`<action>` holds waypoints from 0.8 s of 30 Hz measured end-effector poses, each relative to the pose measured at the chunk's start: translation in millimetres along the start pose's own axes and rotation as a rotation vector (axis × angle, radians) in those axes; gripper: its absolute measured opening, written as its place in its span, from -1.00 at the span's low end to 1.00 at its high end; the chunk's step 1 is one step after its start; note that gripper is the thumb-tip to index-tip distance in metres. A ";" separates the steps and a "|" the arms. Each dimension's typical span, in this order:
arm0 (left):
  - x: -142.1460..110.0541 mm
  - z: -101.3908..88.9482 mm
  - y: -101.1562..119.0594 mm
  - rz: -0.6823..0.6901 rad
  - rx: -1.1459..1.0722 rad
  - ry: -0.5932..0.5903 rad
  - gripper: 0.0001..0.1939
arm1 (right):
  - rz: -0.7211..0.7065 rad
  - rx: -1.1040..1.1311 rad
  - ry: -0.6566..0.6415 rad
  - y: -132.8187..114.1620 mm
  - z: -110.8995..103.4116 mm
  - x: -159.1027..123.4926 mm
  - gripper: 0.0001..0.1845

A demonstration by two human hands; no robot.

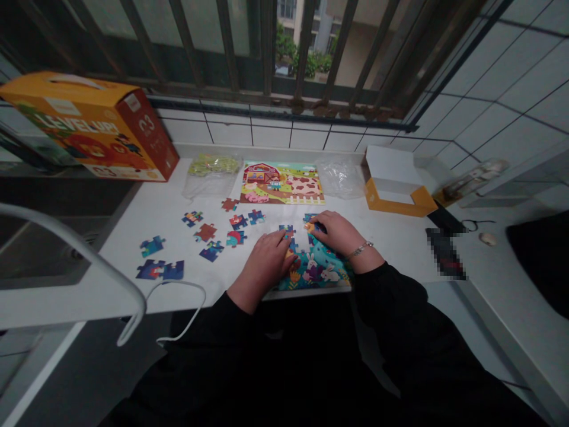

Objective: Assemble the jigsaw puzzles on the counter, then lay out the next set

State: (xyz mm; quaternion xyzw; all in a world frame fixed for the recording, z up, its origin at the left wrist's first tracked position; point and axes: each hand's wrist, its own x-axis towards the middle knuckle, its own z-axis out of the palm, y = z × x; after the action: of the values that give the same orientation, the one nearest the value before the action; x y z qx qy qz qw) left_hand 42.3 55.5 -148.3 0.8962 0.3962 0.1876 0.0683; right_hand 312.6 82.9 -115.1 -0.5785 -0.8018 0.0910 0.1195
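Figure: a white counter (178, 201) beneath a barred window (306, 53), with white wall tiles (493, 77) to the right. Your left hand (262, 267) and right hand (338, 234) are apart, both over a partly joined teal jigsaw puzzle (316, 267) near the counter's front edge. Your left fingers (284, 244) lie flat against its blue pieces, gripping nothing that can be seen. Your right fingers (313, 224) cover a small orange-and-blue piece (310, 226), but you cannot tell whether they are pinching it.

Loose puzzle pieces (207, 232) lie scattered to the left, and a farmyard picture board (282, 182) lies ahead, beside a plastic bag of green pieces (212, 175).

Risks: pressing down on unlocked pieces could shift neighbouring joins. Because the puzzle is close to the edge, a push toward you could send pieces over it. A dark sleeve (382, 296) dragged sideways could disturb the joined section, and a reach to the left could scatter the loose pieces. The white cable (186, 290) hanging over the edge could also catch your arm.
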 end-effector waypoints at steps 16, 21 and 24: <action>-1.1 0.5 4.2 -0.069 -0.017 -0.044 -0.39 | -0.287 0.123 -0.008 -29.7 25.6 72.5 -0.88; -1.3 -0.4 5.0 -0.071 -0.004 -0.042 -0.39 | -0.317 0.120 -0.033 -27.6 20.4 78.5 -0.86; -1.1 -0.3 4.8 -0.065 0.006 -0.039 -0.39 | -0.319 0.104 -0.057 -29.1 17.0 82.0 -0.86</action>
State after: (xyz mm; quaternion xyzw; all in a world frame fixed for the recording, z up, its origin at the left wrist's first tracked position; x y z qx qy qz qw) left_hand 44.7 51.4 -147.1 0.8865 0.4243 0.1667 0.0794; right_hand 256.4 151.5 -116.0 -0.4341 -0.8806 0.1289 0.1394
